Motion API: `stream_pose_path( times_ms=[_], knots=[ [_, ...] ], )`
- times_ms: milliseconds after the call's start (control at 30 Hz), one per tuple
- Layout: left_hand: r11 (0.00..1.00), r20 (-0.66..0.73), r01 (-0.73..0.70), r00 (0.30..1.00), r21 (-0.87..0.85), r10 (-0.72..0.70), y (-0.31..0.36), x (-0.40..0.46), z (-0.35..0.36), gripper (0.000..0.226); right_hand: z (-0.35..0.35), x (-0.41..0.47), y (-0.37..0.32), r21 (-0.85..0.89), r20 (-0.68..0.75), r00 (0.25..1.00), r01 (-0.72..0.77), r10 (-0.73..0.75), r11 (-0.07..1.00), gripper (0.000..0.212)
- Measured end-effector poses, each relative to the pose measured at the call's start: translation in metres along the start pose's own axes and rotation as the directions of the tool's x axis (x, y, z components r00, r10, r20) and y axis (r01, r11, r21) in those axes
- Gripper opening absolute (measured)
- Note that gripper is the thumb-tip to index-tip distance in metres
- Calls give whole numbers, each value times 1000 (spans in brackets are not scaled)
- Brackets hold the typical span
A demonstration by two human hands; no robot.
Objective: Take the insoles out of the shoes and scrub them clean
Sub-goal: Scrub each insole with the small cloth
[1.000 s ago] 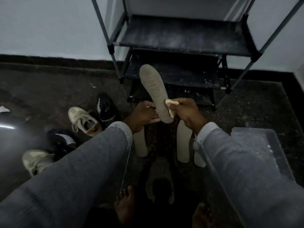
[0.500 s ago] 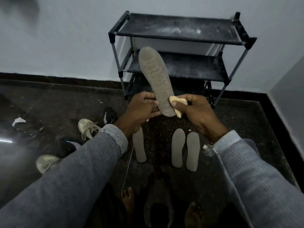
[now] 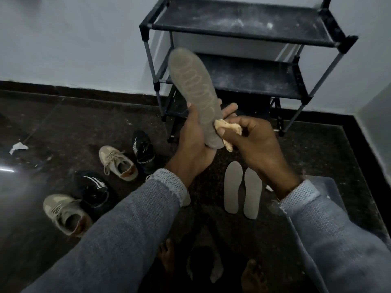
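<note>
My left hand grips the heel end of a grey insole and holds it upright, toe pointing up toward the rack. My right hand pinches a crumpled yellowish cloth against the insole's lower right edge. Two pale insoles lie side by side on the dark floor below my right hand. Another insole peeks out beneath my left cuff. Two beige sneakers and two black shoes sit on the floor to the left.
A black two-shelf shoe rack stands against the white wall ahead. A clear plastic lid or tray lies at the right by my sleeve. A scrap of paper lies far left. My bare feet are at the bottom.
The view has shifted, so the hands sit closer and lower right. My left hand now wraps further round the insole's heel. The cloth stays at the insole's lower edge.
</note>
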State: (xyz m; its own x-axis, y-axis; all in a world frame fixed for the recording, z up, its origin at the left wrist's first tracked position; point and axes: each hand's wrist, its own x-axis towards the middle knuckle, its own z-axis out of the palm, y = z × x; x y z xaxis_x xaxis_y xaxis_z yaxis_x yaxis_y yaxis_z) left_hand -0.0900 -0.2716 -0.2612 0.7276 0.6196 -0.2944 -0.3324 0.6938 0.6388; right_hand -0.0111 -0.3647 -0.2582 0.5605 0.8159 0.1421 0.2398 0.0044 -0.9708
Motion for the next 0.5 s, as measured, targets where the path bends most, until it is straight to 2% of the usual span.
stream_pose_path(
  times_ms=[100, 167, 233, 333, 500],
  knots=[
    [998, 10, -47, 999, -29, 48, 6, 5, -3, 71, 4, 2, 5, -273, -39, 988, 131, -147, 953, 11],
    [996, 18, -54, 998, -65, 55, 12, 6, -4, 75, 5, 3, 7, -392, -59, 970, 195, -236, 899, 14],
    [996, 27, -52, 998, -72, 54, 15, 5, -5, 75, 7, 2, 7, -431, -73, 961, 211, -267, 878, 15],
    [996, 48, -72, 996, -59, 75, 16, 5, -7, 74, 11, -3, 4, -397, -68, 964, 210, -256, 893, 13],
    [997, 35, -81, 996, 1, 80, 16, 5, -10, 75, 18, -14, 1, -483, 81, 936, 337, -342, 808, 12]
  ],
)
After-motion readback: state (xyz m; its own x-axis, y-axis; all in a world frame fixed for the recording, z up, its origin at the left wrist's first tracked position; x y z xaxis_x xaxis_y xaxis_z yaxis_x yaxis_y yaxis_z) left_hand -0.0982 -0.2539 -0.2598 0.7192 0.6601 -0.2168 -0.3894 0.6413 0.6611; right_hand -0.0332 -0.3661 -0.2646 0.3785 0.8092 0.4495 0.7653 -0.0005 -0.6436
